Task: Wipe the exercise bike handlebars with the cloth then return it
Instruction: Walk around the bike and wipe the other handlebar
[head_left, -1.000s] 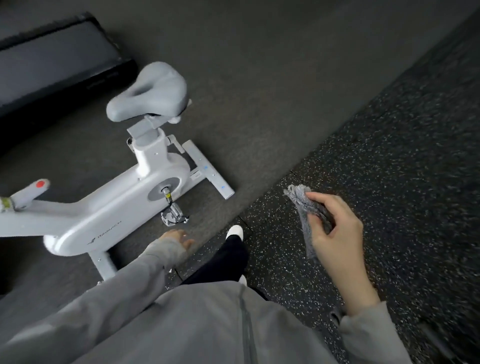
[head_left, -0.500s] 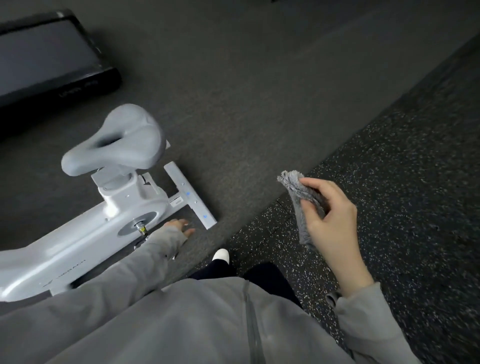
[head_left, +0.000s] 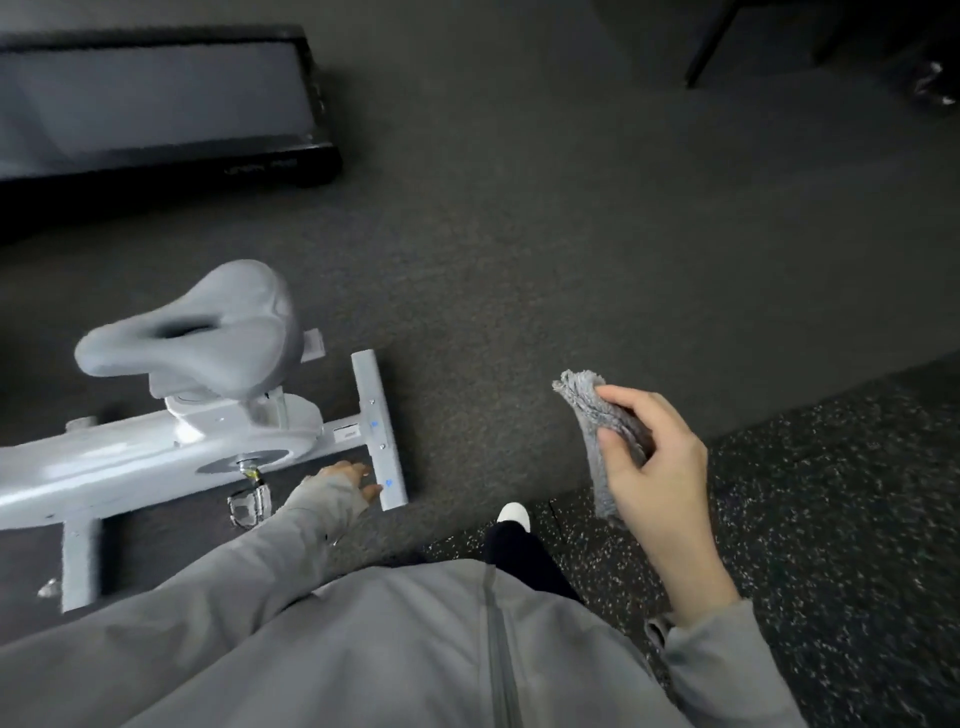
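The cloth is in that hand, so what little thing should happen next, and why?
Probably carry the cloth onward to wherever it belongs. The right hand pinches it in the air, away from the exercise bike, whose handlebars are out of view. The body faces past the bike's rear, so wiping looks finished, though that can't be confirmed. No spot for the cloth shows yet.

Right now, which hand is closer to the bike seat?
The left hand. It hangs just below and right of the seat, near the bike's rear foot bar. The right hand is far off to the right, holding the cloth.
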